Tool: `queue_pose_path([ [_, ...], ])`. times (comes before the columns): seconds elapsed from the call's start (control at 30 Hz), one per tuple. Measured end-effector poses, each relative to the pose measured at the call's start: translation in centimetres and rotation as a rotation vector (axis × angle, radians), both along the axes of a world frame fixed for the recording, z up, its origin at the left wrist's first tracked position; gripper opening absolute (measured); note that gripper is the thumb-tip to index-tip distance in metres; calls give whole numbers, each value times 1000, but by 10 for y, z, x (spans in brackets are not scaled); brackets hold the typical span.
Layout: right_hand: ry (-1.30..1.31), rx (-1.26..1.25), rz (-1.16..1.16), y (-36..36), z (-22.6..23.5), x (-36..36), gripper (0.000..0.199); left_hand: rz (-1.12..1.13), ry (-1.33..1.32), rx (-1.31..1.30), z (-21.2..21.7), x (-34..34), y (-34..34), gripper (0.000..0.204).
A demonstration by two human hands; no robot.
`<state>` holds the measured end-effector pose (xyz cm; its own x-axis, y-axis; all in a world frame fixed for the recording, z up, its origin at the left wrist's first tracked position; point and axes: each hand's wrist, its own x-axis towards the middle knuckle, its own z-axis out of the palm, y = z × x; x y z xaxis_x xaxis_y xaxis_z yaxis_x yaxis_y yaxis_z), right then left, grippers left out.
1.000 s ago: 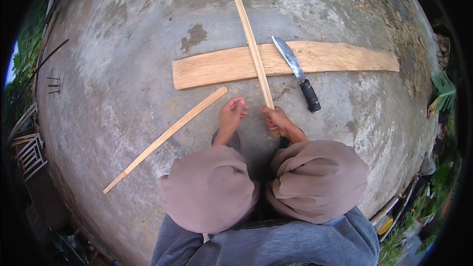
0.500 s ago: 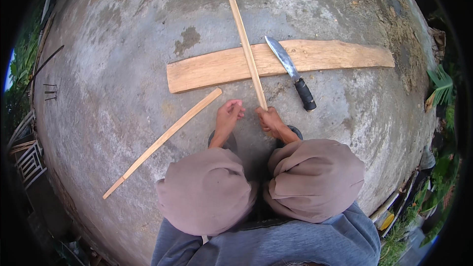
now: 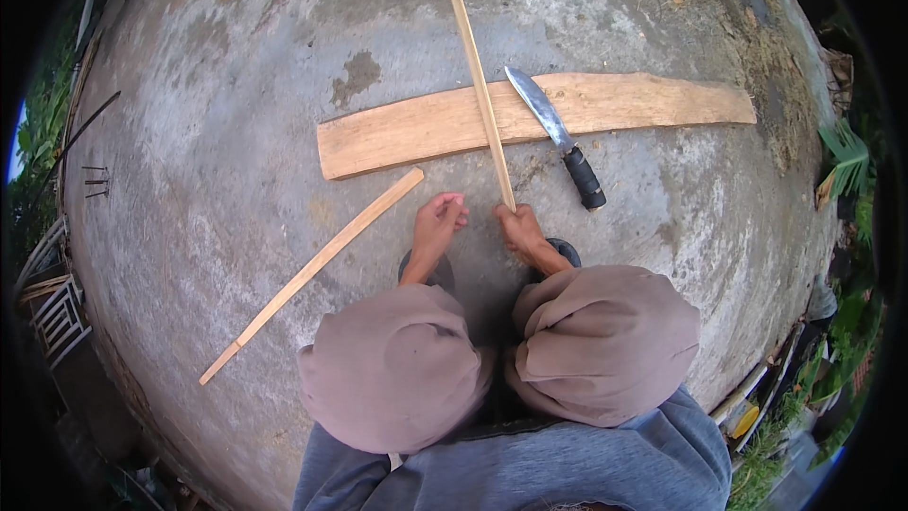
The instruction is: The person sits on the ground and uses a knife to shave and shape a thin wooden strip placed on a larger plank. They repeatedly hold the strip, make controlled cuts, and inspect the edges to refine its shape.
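Observation:
My right hand (image 3: pixel 518 230) is closed round the near end of a long, thin wooden stick (image 3: pixel 481 93). The stick points away from me and passes over a broad, rough wooden plank (image 3: pixel 397 140) lying crosswise on the ground. To the left, my left hand (image 3: pixel 438 223) is held loosely closed, fingers curled in and thumb against them, with nothing visible in it. A large knife (image 3: pixel 541 106) rests with its blade across the plank. Its black-wrapped handle (image 3: pixel 584 178) points back toward me, right of the stick.
A second wooden stick (image 3: pixel 307 273) lies slanting on the concrete ground (image 3: pixel 227 142), left of my left hand. Bent metal rods (image 3: pixel 96 181) stick up at the far left. Plants (image 3: pixel 845 166) and dirt border the right edge. My knees (image 3: pixel 397 369) are close behind my hands.
The stick in my right hand has turned slightly, its far end shifting a little right and away from me. My left hand has stayed nearly still.

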<state>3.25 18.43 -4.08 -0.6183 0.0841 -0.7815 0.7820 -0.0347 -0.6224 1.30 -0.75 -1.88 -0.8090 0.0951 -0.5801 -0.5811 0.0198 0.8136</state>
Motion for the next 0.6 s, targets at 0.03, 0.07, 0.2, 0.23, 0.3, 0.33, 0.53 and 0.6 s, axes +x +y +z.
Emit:
queue_pose_path([
  [0.03,27,12,-19,-3,-1,3,34,-4,2,-1,0,-1,0,31],
  [0.07,54,24,-39,-4,-1,4,34,-8,4,-1,0,-1,1,31],
  [0.2,15,24,9,1,6,0,35,-14,-1,2,-1,1,0,31],
  [0.23,36,51,-11,-4,11,1,35,-12,-3,-8,-2,1,-1,31],
  [0.3,9,-34,-23,-2,12,0,36,-19,-5,-11,-3,2,-1,31],
  [0.33,-39,-147,-14,5,10,-2,36,-28,-4,-5,-3,2,0,31],
  [0.53,-85,-275,-9,7,8,0,32,-31,-10,-3,-4,3,-2,30],
  [0.6,-42,-140,33,10,2,2,34,-33,-11,2,-3,2,1,30],
])
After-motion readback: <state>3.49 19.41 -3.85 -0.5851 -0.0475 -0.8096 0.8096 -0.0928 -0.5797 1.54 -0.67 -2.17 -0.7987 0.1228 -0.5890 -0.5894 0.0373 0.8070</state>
